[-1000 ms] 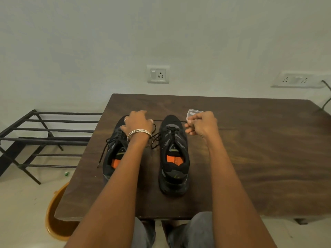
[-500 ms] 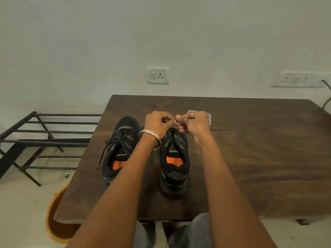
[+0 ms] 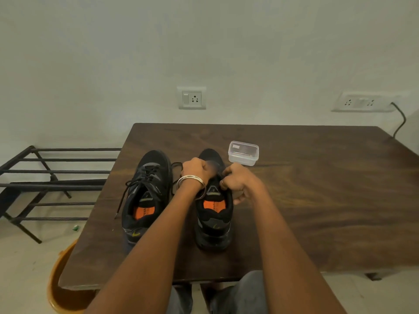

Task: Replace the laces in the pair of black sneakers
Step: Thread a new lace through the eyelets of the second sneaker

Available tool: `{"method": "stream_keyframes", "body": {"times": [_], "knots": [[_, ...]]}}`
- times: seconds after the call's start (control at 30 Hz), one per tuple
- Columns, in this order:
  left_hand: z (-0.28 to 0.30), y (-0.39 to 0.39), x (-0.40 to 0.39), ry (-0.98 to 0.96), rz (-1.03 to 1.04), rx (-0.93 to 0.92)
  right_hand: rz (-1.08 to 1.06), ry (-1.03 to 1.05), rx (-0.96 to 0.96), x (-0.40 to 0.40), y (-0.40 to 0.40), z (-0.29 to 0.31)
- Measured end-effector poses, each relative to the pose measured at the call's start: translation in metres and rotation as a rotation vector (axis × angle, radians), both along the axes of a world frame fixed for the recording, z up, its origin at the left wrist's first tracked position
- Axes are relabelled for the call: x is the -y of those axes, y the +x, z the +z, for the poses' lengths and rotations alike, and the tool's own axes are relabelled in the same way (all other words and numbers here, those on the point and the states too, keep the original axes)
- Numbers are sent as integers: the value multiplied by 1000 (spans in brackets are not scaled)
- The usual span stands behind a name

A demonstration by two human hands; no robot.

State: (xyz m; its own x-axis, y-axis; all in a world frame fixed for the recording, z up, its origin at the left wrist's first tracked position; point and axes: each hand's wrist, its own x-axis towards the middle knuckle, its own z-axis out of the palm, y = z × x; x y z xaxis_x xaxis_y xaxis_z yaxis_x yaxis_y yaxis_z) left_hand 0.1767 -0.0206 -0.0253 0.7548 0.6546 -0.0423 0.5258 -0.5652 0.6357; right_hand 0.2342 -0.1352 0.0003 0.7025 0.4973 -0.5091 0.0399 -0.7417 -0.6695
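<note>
Head view shows the left hand [image 3: 196, 169] and right hand [image 3: 238, 182] both curled, pinching lace over the right sneaker [image 3: 214, 214]; each pull should stay short, straight out of its eyelet.

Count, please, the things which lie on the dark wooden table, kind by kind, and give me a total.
Black sneakers with orange insoles: 2, left and right
Clear plastic lidded box: 1
Total: 3
</note>
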Motion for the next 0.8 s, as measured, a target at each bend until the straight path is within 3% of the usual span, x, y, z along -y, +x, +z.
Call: {"method": "stream_keyframes", "body": {"times": [0.2,0.8], "knots": [[0,7,7,5,-7,-60,-76,65,-39,2,1,-2],[-21,19,7,-289,80,0,113,92,-79,15,9,-3]]}}
